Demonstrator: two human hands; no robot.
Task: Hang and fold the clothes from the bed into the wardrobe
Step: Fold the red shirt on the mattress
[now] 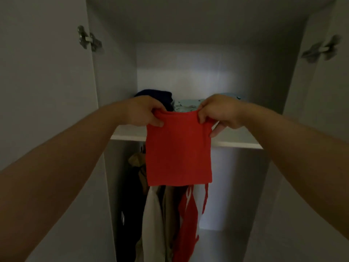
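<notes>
A small red garment (178,152) hangs flat in front of the open white wardrobe (117,72). My left hand (145,111) pinches its top left corner and my right hand (219,112) pinches its top right corner. Both hands are level with the upper shelf (238,143). The cloth drapes down past the shelf's front edge and hides part of it. A thin red strap dangles below its lower right corner.
On the shelf behind my hands lie a folded dark blue garment (156,95) and a light blue patterned one (187,105). Below the shelf hang several clothes: dark, beige (153,220) and red-and-white (188,214). Both doors stand open, hinges (88,39) showing.
</notes>
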